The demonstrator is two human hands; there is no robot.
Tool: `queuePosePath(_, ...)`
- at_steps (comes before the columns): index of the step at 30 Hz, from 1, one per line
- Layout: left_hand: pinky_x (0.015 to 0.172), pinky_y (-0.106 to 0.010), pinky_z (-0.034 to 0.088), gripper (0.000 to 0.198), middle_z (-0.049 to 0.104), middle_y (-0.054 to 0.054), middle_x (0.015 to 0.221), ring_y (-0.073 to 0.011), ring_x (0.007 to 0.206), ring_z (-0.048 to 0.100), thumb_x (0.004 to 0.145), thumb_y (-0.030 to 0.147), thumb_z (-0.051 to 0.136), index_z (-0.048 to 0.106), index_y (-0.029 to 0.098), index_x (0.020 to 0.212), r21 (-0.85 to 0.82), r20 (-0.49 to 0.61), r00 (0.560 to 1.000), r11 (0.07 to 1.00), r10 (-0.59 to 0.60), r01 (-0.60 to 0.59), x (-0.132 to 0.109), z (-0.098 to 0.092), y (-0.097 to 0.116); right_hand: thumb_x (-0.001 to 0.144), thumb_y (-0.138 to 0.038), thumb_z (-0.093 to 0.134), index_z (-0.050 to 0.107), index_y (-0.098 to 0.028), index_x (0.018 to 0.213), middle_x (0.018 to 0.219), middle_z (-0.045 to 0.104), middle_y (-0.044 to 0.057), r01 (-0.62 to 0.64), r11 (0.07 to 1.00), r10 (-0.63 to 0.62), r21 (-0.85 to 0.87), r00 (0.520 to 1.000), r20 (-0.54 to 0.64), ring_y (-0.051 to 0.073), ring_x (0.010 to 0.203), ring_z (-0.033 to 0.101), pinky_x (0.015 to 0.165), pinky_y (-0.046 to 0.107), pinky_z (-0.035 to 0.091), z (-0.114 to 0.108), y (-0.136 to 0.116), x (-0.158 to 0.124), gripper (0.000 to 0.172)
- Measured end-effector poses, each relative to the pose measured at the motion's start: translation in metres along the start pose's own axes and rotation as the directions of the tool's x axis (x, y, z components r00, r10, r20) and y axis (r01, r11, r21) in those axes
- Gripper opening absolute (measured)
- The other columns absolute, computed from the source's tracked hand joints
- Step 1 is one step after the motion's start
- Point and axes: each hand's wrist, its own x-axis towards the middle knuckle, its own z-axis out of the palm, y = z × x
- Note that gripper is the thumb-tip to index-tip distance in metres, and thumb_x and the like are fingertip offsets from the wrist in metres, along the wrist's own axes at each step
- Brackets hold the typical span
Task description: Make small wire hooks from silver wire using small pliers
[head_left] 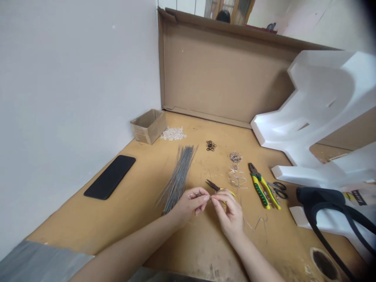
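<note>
My left hand (192,204) and my right hand (227,213) meet above the brown table (123,223), fingertips pinched together on a thin wire piece (210,199) held between them. The right hand also grips small yellow-handled pliers (214,185), whose dark jaws stick out toward the far left. A bundle of thin grey wires (179,176) lies just left of my left hand. Bent wire shapes (236,177) lie beyond my right hand.
Green-yellow pliers (262,187) and small scissors (277,189) lie to the right. A black phone (110,177), a small cardboard box (149,125), clear beads (173,133) and black rings (210,145) sit farther out. White foam blocks (317,113) and a black bag (326,203) crowd the right.
</note>
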Motion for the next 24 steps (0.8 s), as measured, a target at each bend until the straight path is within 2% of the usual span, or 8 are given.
queuePosePath(4, 0.038, -0.018, 0.024, 0.023, 0.045, 0.008, 0.044, -0.0034, 0.035, 0.033, 0.074, 0.037, 0.057, 0.052, 0.015, 0.071, 0.051, -0.019, 1.0, 0.999, 0.018, -0.017, -0.0007, 0.0013, 0.0014, 0.081, -0.011, 0.052, 0.057, -0.019, 0.083, 0.074, 0.056, 0.003, 0.031, 0.998, -0.03, -0.055, 0.999, 0.03, 0.016, 0.072, 0.052, 0.065, 0.031, 0.043, -0.0005, 0.0013, 0.0017, 0.01)
queuePosePath(8, 0.036, -0.017, 0.022, 0.023, 0.042, 0.008, 0.042, -0.0033, 0.034, 0.031, 0.073, 0.036, 0.057, 0.05, 0.015, 0.068, 0.049, -0.043, 0.999, 0.999, -0.016, 0.018, -0.0014, 0.0031, 0.0016, 0.083, -0.011, 0.046, 0.054, -0.018, 0.083, 0.074, 0.054, 0.004, 0.14, 0.98, -0.122, -0.143, 0.984, 0.128, 0.017, 0.071, 0.049, 0.065, 0.032, 0.041, -0.0031, 0.0035, 0.0033, 0.011)
queuePosePath(10, 0.036, -0.018, 0.023, 0.023, 0.042, 0.008, 0.042, -0.0035, 0.034, 0.031, 0.073, 0.037, 0.058, 0.05, 0.015, 0.067, 0.032, -0.029, 0.999, 0.999, -0.034, 0.035, -0.0015, 0.0035, 0.0014, 0.084, -0.013, 0.043, 0.053, -0.019, 0.081, 0.073, 0.053, 0.004, 0.137, 0.978, -0.111, -0.155, 0.98, 0.167, 0.017, 0.071, 0.048, 0.066, 0.032, 0.041, -0.0045, 0.0029, 0.0037, 0.012)
queuePosePath(12, 0.037, -0.018, 0.023, 0.024, 0.042, 0.008, 0.043, -0.0036, 0.035, 0.032, 0.073, 0.037, 0.058, 0.05, 0.015, 0.067, 0.017, 0.002, 0.999, 0.999, -0.044, 0.044, -0.0014, 0.0033, 0.0014, 0.085, -0.016, 0.041, 0.052, -0.019, 0.078, 0.072, 0.052, 0.003, 0.053, 0.99, -0.028, -0.131, 0.982, 0.185, 0.016, 0.07, 0.047, 0.066, 0.031, 0.04, -0.0055, 0.0014, 0.0041, 0.013)
queuePosePath(14, 0.037, -0.018, 0.024, 0.023, 0.042, 0.008, 0.043, -0.0039, 0.036, 0.032, 0.073, 0.037, 0.058, 0.05, 0.015, 0.069, 0.013, 0.023, 0.998, 0.999, -0.051, 0.051, -0.0013, 0.0027, 0.0015, 0.087, -0.021, 0.04, 0.05, -0.019, 0.075, 0.069, 0.05, 0.001, -0.086, 0.994, 0.097, -0.066, 0.976, 0.196, 0.015, 0.066, 0.047, 0.063, 0.028, 0.04, -0.0055, 0.0005, 0.0044, 0.016)
queuePosePath(18, 0.038, -0.018, 0.024, 0.022, 0.042, 0.008, 0.043, -0.004, 0.036, 0.032, 0.073, 0.035, 0.059, 0.05, 0.015, 0.068, 0.045, -0.012, 0.997, 0.996, -0.073, 0.073, -0.0001, 0.0017, 0.0015, 0.088, -0.031, 0.041, 0.048, -0.019, 0.071, 0.062, 0.046, -0.002, -0.318, 0.943, 0.287, 0.1, 0.927, 0.241, 0.012, 0.059, 0.045, 0.055, 0.022, 0.039, -0.0033, 0.0023, 0.0047, 0.022)
queuePosePath(21, 0.038, -0.018, 0.022, 0.02, 0.038, 0.009, 0.04, -0.0033, 0.035, 0.028, 0.073, 0.032, 0.059, 0.048, 0.016, 0.066, -0.021, -0.039, 0.995, 0.995, -0.095, 0.094, 0.0013, 0.0016, 0.0006, 0.087, -0.032, 0.044, 0.051, -0.018, 0.071, 0.064, 0.05, -0.001, -0.344, 0.934, 0.316, 0.096, 0.922, 0.225, 0.012, 0.063, 0.049, 0.059, 0.023, 0.04, -0.0026, 0.0043, 0.0047, 0.022)
queuePosePath(24, 0.037, -0.018, 0.019, 0.018, 0.036, 0.01, 0.039, -0.0029, 0.034, 0.025, 0.071, 0.028, 0.06, 0.047, 0.016, 0.067, -0.146, -0.016, 0.993, 0.983, -0.118, 0.114, 0.002, 0.002, 0.001, 0.084, -0.03, 0.05, 0.056, -0.019, 0.079, 0.071, 0.057, 0.001, -0.322, 0.945, 0.305, 0.062, 0.933, 0.189, 0.014, 0.068, 0.054, 0.065, 0.025, 0.043, -0.0043, 0.0062, 0.0046, 0.014)
